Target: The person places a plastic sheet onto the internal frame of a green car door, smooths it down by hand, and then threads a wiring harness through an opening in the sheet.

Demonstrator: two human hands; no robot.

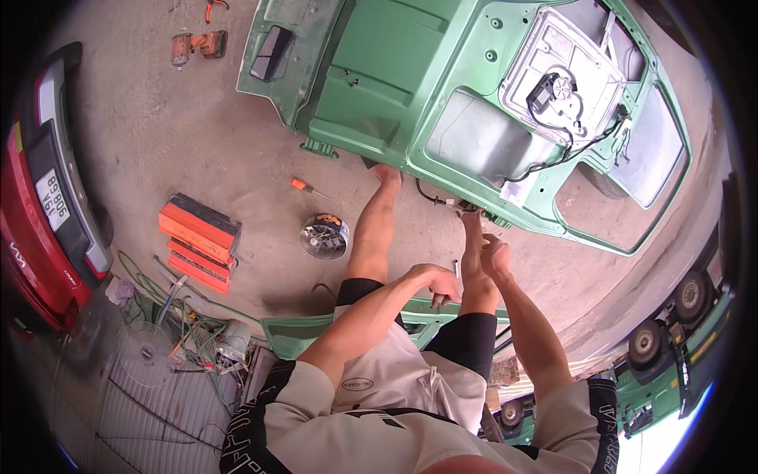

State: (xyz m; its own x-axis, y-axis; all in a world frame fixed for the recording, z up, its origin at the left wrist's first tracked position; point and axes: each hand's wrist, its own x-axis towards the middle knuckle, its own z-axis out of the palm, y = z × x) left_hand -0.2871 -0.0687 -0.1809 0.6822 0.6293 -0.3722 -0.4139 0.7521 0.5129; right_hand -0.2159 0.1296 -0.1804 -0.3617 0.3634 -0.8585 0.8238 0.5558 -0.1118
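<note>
My left hand (438,284) hangs by my knees, fingers drooping loosely and apart, with no held thing visible. Close beside its knuckles shows a small pale-and-dark rod-like piece (456,268); whether it touches the hand I cannot tell. My right hand (495,257) is over my right shin, fingers curled closed; anything inside them is hidden. Beyond my feet lies a large green vehicle door (379,71), with a pale inner panel (564,75), a black motor-like unit (542,93) and black cables. Part of its lower edge is next to my feet.
To the left are an orange toolbox (193,257), a tin of small hardware (324,237), an orange-handled screwdriver (304,186), an orange power tool (197,46) and orange-handled pliers (215,9). Another green panel (292,336) lies beneath me. A red car (39,221) stands far left; green vehicles are right.
</note>
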